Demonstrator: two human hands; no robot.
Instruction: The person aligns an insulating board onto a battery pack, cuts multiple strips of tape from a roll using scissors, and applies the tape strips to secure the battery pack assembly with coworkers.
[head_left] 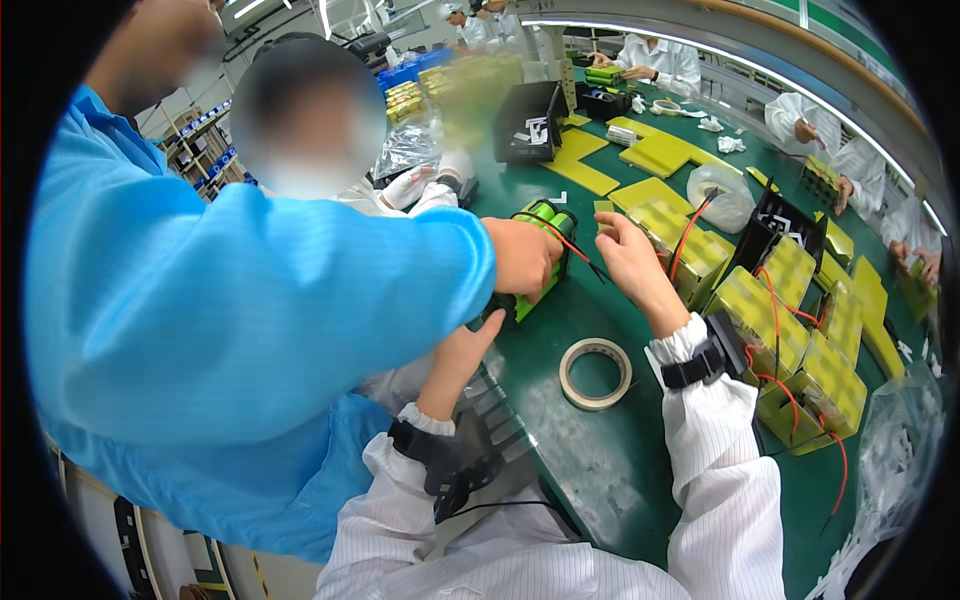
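Observation:
A pack of green cylindrical battery cells (529, 306) with red and black wires lies near the left edge of the green table. A co-worker in a blue sleeve (300, 300) reaches across me, and that person's hand (522, 258) presses on the pack. My left hand (459, 366) is beside the pack's near end with its thumb stretched out; the co-worker's arm hides its other fingers. To the right of the pack, my right hand (634, 268) is raised, its fingers loosely bent and apart, holding nothing. The loose wire ends (598, 270) hang just left of it.
A roll of tan tape (568, 374) lies on the table between my forearms. Several yellow-wrapped battery packs (760, 318) with red wires crowd the right side. Beyond are yellow sheets (660, 155), a roll of clear film (722, 195) and a black box (530, 122). Other people work around the table.

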